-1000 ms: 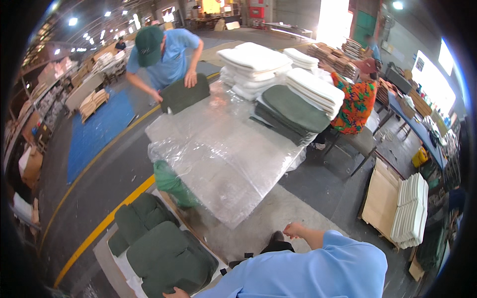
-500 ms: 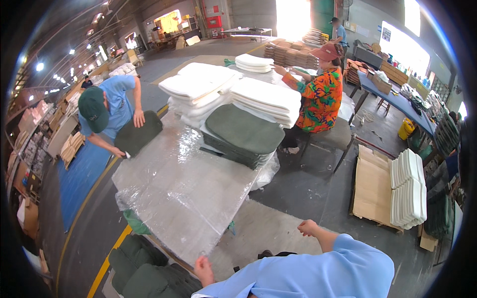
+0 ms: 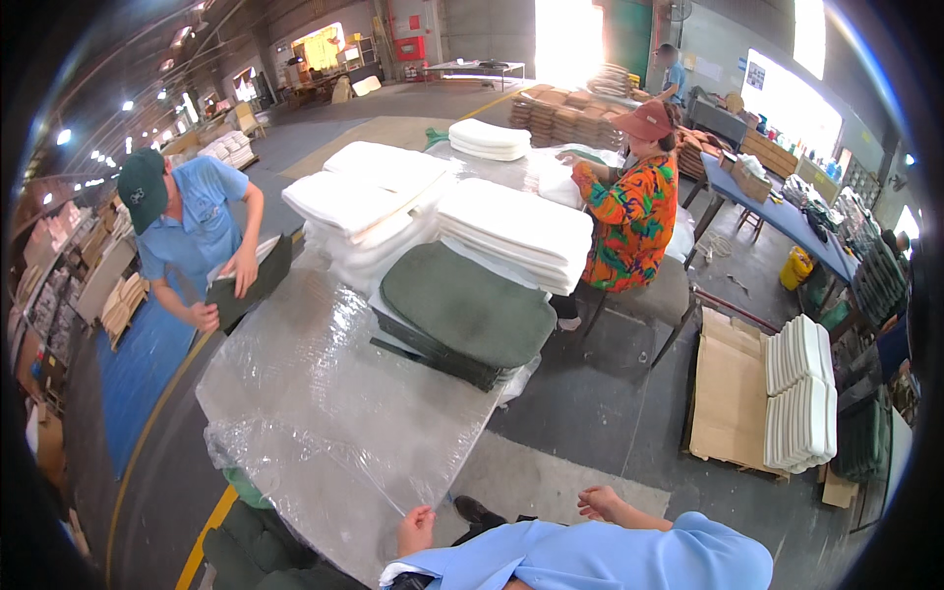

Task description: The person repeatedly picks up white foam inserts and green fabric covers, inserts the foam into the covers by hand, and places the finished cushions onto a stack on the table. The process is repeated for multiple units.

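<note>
Showing 2 hands, 1 nr tbl

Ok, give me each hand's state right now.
Left hand: curled at the edge of the clear plastic sheet; whether it pinches it cannot be told.
Right hand: partly open, nothing visible in it.

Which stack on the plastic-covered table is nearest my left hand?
The dark green stack, by the right edge of the table. The white stacks on that table all lie farther from your left hand.
</note>
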`<action>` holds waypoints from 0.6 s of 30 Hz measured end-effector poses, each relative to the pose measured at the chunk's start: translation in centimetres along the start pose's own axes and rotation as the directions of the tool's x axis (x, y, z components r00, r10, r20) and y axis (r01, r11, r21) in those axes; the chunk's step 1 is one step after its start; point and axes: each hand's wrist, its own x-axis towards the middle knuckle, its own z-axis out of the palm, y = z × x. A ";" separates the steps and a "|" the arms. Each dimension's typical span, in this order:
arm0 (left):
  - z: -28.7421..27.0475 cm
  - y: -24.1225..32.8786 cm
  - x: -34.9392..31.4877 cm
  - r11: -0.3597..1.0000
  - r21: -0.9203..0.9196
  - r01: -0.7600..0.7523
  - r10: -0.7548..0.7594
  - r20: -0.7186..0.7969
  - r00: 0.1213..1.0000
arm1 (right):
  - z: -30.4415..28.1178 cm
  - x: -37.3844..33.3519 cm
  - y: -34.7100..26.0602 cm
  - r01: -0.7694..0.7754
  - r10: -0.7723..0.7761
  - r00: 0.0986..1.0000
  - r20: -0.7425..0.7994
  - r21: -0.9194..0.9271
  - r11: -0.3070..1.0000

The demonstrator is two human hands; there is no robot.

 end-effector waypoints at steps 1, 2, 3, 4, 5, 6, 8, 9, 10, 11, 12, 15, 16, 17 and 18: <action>-0.1 0.6 1.6 1.000 0.001 -0.002 0.002 -0.022 1.000 | 0.3 0.1 -1.8 0.034 -0.034 0.999 0.017 0.031 0.999; -0.3 1.1 3.0 1.000 -0.012 -0.015 0.015 -0.022 1.000 | 0.7 0.6 -4.0 0.099 -0.100 0.995 0.013 0.087 0.991; -0.7 1.8 4.4 0.999 -0.019 -0.027 0.027 -0.016 0.999 | 0.9 0.9 -6.5 0.160 -0.162 0.987 0.004 0.149 0.976; -1.2 2.7 5.9 0.999 -0.024 -0.042 0.042 -0.012 0.999 | 1.0 1.3 -9.2 0.221 -0.225 0.974 -0.007 0.211 0.952; -1.4 3.7 7.7 0.997 -0.024 -0.079 0.079 -0.002 0.997 | 0.4 2.0 -12.1 0.303 -0.301 0.952 -0.046 0.259 0.917; -1.7 4.7 9.3 0.994 -0.023 -0.111 0.111 0.008 0.994 | -0.4 2.5 -15.0 0.378 -0.370 0.925 -0.087 0.301 0.875; -3.1 5.9 10.5 0.995 -0.023 -0.102 0.101 -0.027 0.995 | -0.3 2.7 -21.2 0.444 -0.432 0.893 -0.127 0.404 0.800; -3.6 7.4 10.8 0.995 -0.046 -0.086 0.084 -0.044 0.996 | -0.8 2.4 -24.2 0.477 -0.463 0.874 -0.148 0.441 0.760; -4.4 8.6 11.1 0.995 -0.067 -0.080 0.075 -0.074 0.994 | -1.1 2.2 -27.6 0.513 -0.504 0.849 -0.161 0.479 0.712; -5.1 9.2 11.3 0.991 -0.102 -0.083 0.072 -0.110 0.991 | -1.4 1.9 -31.2 0.566 -0.562 0.809 -0.171 0.485 0.667; -5.6 9.2 11.3 0.986 -0.141 -0.086 0.066 -0.146 0.987 | -1.7 1.7 -34.7 0.615 -0.617 0.765 -0.183 0.488 0.619; -5.8 8.8 11.4 0.983 -0.162 -0.082 0.045 -0.221 0.974 | -3.5 1.5 -43.7 0.707 -0.624 0.700 -0.348 0.462 0.536; -5.3 8.6 11.4 0.984 -0.161 -0.078 0.039 -0.236 0.971 | -4.8 1.5 -46.1 0.727 -0.610 0.684 -0.401 0.445 0.523; -5.1 8.3 11.2 0.981 -0.183 -0.063 0.014 -0.260 0.965 | -5.3 1.8 -48.1 0.731 -0.578 0.683 -0.447 0.417 0.541; -4.8 8.1 11.2 0.977 -0.205 -0.056 -0.006 -0.289 0.957 | -5.7 2.1 -50.1 0.735 -0.550 0.676 -0.491 0.391 0.554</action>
